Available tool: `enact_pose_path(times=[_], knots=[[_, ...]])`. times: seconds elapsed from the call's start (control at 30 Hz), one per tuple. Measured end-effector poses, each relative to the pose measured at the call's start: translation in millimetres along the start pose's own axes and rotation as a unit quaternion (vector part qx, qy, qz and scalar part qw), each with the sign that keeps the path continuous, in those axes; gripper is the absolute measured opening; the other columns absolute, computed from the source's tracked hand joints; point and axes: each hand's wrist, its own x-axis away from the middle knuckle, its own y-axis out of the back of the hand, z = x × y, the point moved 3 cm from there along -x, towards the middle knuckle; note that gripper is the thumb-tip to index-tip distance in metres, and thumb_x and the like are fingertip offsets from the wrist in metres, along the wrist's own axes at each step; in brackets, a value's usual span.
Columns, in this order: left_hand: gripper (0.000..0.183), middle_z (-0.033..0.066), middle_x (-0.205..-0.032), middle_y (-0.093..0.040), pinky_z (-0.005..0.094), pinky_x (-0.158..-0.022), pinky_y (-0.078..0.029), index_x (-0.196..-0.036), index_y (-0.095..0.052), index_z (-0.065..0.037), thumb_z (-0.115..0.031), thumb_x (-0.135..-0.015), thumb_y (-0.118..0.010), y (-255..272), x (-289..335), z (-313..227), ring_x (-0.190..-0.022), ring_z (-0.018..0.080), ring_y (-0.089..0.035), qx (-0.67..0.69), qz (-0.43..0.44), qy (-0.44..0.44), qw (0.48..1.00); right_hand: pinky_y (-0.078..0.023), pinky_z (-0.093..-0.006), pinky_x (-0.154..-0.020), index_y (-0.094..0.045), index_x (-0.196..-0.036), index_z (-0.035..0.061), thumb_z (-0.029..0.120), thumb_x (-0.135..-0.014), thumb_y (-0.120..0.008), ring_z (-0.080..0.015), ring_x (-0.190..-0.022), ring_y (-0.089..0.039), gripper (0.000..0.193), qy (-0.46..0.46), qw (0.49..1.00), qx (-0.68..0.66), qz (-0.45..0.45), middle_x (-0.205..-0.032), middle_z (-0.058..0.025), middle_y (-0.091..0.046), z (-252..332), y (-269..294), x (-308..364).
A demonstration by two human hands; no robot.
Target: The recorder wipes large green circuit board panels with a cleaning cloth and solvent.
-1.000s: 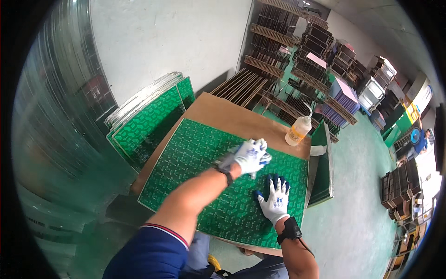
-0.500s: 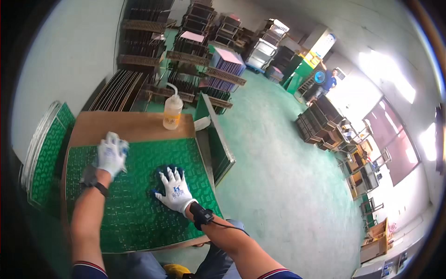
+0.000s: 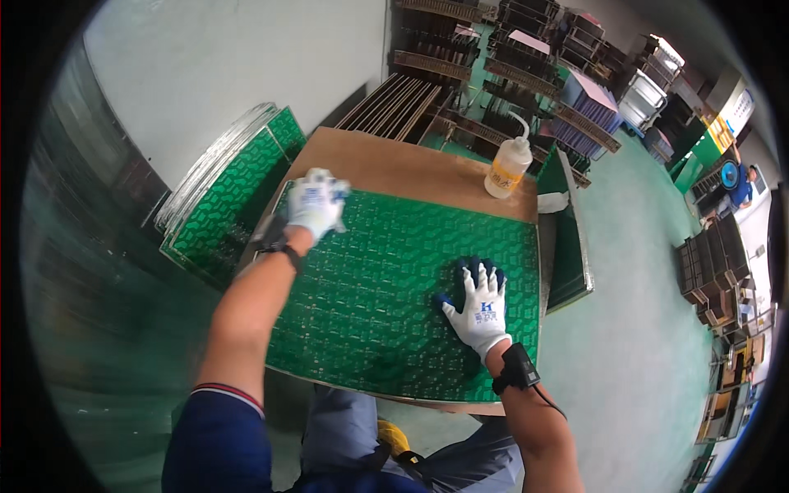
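Green panel (image 3: 374, 283): flat on the brown tabletop (image 3: 394, 160), long axis running left to right, dipping slightly rightward
Left hand (image 3: 317, 205): gloved, at the panel's far-left corner; blurred, finger state cannot be told
Right hand (image 3: 482, 311): gloved, flat on the panel's right half, fingers apart

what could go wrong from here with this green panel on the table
The bottle stands uncapped-looking, spout up, just beyond the far edge of the green panel; a stray sweep might tip it and wet the surface.

The panel lies close to the near edge of the brown table, so uneven pressure from the right hand might shift it.

The left hand, at the far-left corner, might bump the leaning panels.
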Motion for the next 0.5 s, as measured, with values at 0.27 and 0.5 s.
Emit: enact_pose_path(times=[0.27,0.5], knots=[[0.037,0.0161,-0.131,-0.057,0.0449,-0.091,-0.054,-0.122,-0.068,-0.029,-0.033,-0.085,-0.075,-9,58,-183,-0.111,0.0301,-0.062,0.150,-0.010,-0.265,0.952,-0.016,-0.0589,-0.130,-0.046,-0.157,0.0052,0.051,-0.090,-0.074,-0.0488,-0.154,-0.030,0.086,-0.010,1.000,0.024,-0.006,-0.166,-0.0264,-0.036,-19,-8,14],[0.022,0.0116,-0.108,-0.065,0.0427,-0.076,-0.058,-0.097,-0.074,-0.023,-0.033,-0.079,-0.080,-41,21,93,-0.097,0.0277,-0.068,0.003,-0.010,-0.070,0.997,-0.017,-0.0583,-0.129,-0.046,-0.157,0.0060,0.050,-0.091,-0.074,-0.0485,-0.154,-0.031,0.084,0.034,0.999,-0.004,-0.024,-0.165,-0.0264,-0.037,18,-4,-6]])
